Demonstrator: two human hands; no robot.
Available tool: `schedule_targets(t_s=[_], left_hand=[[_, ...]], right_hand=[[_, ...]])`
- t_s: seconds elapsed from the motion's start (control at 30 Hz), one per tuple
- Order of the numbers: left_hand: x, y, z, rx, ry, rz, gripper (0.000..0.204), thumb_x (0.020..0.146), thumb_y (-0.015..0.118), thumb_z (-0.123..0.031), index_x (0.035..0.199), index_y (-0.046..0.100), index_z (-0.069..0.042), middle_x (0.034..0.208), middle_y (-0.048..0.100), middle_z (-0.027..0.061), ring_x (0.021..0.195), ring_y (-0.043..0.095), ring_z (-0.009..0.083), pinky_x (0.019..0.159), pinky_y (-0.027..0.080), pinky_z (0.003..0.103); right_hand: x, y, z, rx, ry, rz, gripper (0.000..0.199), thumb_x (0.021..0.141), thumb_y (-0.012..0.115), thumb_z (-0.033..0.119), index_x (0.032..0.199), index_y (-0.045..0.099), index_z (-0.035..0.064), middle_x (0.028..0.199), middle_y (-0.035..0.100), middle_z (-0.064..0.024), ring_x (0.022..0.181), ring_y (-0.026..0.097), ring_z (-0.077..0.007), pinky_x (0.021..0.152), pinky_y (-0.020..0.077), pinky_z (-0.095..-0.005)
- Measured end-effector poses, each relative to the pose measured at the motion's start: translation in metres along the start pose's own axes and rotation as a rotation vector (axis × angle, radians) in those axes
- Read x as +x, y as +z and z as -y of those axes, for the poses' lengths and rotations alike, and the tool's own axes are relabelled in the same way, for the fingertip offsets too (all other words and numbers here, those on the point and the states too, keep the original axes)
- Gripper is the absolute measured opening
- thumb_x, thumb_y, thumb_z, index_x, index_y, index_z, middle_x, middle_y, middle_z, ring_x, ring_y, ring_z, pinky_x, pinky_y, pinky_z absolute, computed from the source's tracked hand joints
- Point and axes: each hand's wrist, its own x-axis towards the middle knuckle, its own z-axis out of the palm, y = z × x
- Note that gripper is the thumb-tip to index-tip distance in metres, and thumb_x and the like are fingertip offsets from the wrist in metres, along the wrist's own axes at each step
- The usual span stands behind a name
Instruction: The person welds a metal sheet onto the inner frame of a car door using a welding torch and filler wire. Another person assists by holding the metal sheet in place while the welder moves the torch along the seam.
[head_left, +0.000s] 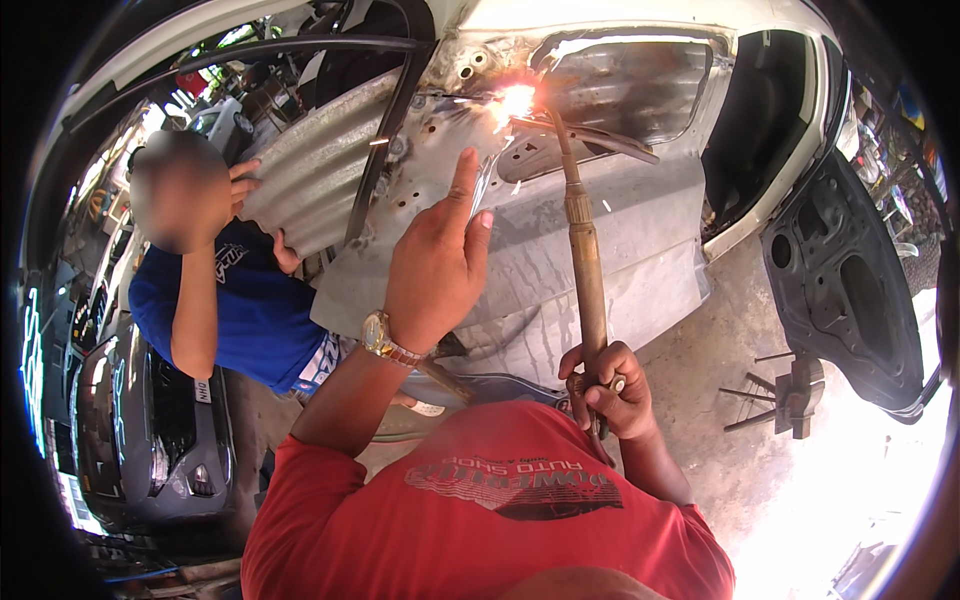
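Brass torch [585, 260] stands up from the right hand [608, 388], which is wrapped tight around its handle. Its flame [515, 100] burns on the grey car panel [560, 240], above both hands. The left hand [437, 265] is open, one finger pointing up at the panel.

Hard daylight. Concrete floor [850, 520] at near right blown out to white. Torch flame [516, 100] flares orange-white on the far car body panel [600, 240], smearing detail around it. Left side shaded, parked dark car [160, 430] dim. Fisheye bends edges; black vignette rings the frame. A co-worker's face is blurred.
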Motion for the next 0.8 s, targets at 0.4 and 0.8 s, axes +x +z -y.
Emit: schedule_targets(t_s=[0.4, 0.8], left_hand=[[-0.0074, -0.0011, -0.0007, -0.014, -0.139, 0.044, 0.030, 0.108, 0.061, -0.024, 0.123, 0.059, 0.002, 0.085, 0.069, 0.0258, 0.079, 0.067, 0.0492, 0.068, 0.051, 0.054], [-0.0090, -0.0003, 0.0013, -0.034, -0.143, 0.040, 0.030, 0.108, 0.060, -0.024, 0.124, 0.060, 0.001, 0.086, 0.069, 0.0263, 0.082, 0.067, 0.0499, 0.071, 0.051, 0.055]], right_hand=[[0.0005, 0.0025, 0.0034, -0.021, 0.014, 0.001, 0.020, 0.101, 0.055, -0.006, 0.106, 0.043, 0.0090, 0.121, 0.057, -0.0315, 0.061, 0.063, -0.0100, 0.054, 0.0507, -0.0221], [0.0013, 0.0035, 0.0021, -0.043, 0.016, -0.011, 0.020, 0.101, 0.055, -0.006, 0.106, 0.043, 0.0091, 0.121, 0.058, -0.0302, 0.061, 0.063, -0.0098, 0.054, 0.0498, -0.0215]])
